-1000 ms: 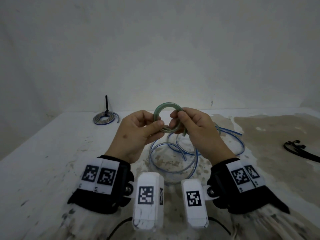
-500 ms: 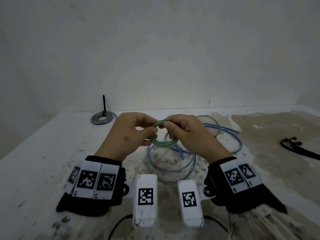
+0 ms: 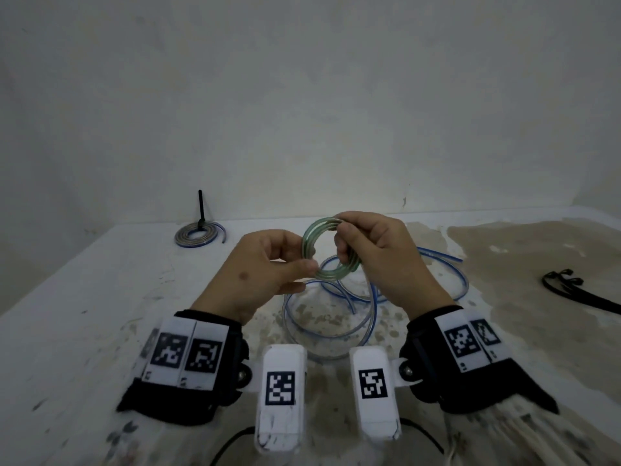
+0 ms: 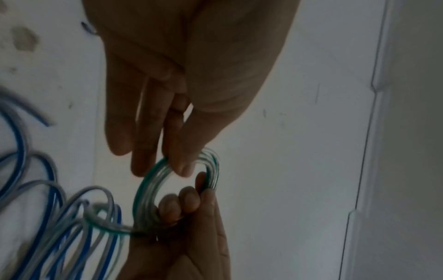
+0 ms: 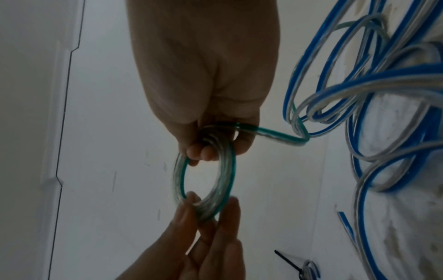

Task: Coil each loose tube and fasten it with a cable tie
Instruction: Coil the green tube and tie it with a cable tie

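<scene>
Green tube [image 3: 327, 252] coil held above tabletop [image 3: 84, 314] between both hands: left hand [image 3: 265, 274] pinches its lower edge, right hand [image 3: 379, 260] grips the far side; blue tubes [image 3: 336, 317] loose beneath

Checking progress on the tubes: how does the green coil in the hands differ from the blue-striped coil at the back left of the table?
The green coil is held up by the left hand and right hand, untied, a tail trailing. The blue-striped coil lies flat on the table, its black cable tie standing upright. Both are wound into small rings.
</scene>
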